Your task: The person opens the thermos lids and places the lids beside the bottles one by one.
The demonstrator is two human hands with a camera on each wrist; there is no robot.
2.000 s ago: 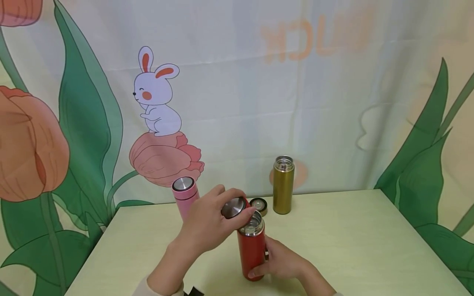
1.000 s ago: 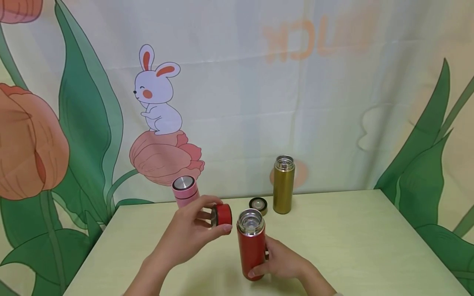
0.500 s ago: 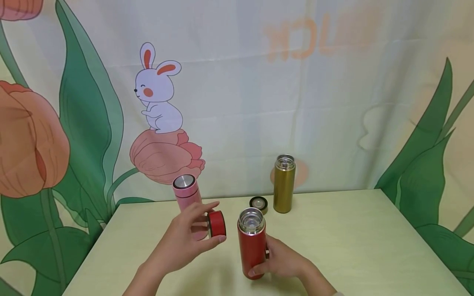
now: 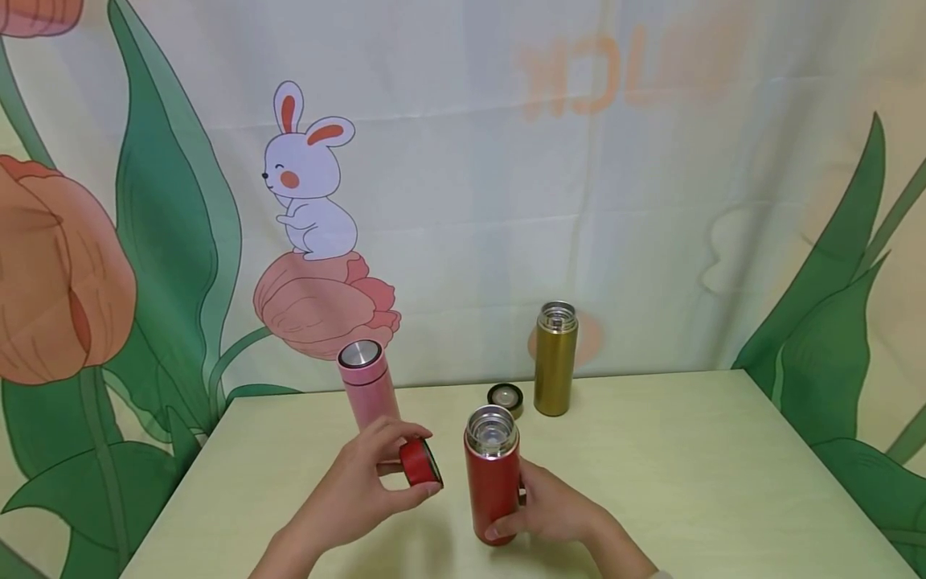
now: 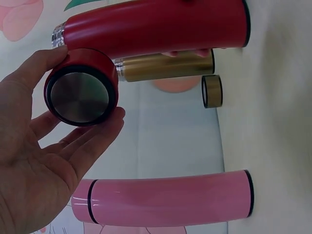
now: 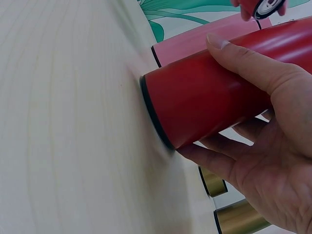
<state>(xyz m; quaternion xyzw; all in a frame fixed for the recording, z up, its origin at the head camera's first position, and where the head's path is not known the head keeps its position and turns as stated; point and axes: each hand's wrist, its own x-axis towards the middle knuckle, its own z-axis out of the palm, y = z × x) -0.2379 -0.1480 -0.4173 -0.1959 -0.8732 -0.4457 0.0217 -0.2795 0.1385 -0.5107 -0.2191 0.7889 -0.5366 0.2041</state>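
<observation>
My left hand (image 4: pixel 354 492) pinches a red lid (image 4: pixel 417 463) between thumb and fingers, tilted on its side above the table. The lid's steel top (image 5: pixel 79 99) faces the left wrist camera. To its right, a red thermos bottle (image 4: pixel 492 490) stands upright with its steel mouth uncovered. Low on that bottle, my right hand (image 4: pixel 553 508) grips the body, thumb in front and fingers behind. Behind my left hand stands a pink thermos (image 4: pixel 367 390) with its lid on; its lower part is hidden in the head view.
A gold thermos (image 4: pixel 555 366) stands without its lid at the back of the table (image 4: pixel 694 466). Beside it lies a gold lid (image 4: pixel 506 397), inner side up, partly behind the red bottle. A printed curtain (image 4: pixel 463 201) hangs behind the table.
My left hand has taken the red lid off the red bottle's mouth, moved it left and down, and turned it. My right hand stays on the bottle.
</observation>
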